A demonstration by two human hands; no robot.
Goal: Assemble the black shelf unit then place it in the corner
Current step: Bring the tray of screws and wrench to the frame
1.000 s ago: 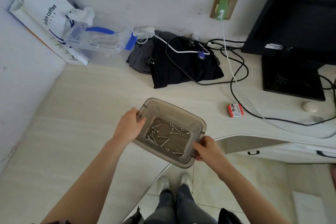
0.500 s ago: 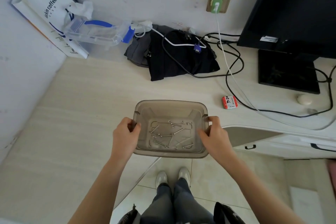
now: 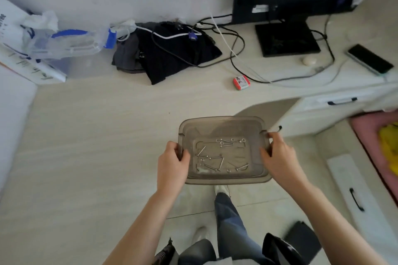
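A smoky translucent plastic tray (image 3: 224, 123) is held in the air over the desk's front edge. Several loose screws and washers (image 3: 221, 155) lie on its bottom. My left hand (image 3: 172, 165) grips the tray's left rim, thumb inside. My right hand (image 3: 277, 157) grips the right rim the same way. No black shelf parts show on the desk; dark flat pieces (image 3: 277, 247) sit low by my legs, partly cut off.
Against the back wall of the pale desk (image 3: 86, 146) lie a clear box with blue clips (image 3: 69, 43), folded dark clothes (image 3: 168, 51), cables and a monitor base (image 3: 286, 38). A red packet (image 3: 241, 82) and a phone (image 3: 370, 59) lie to the right. Drawers (image 3: 342, 101) stand at right.
The tray has swung from tilted to square and moved right, off the desk's edge. Both hands stayed on its rims. The camera view has shifted right.
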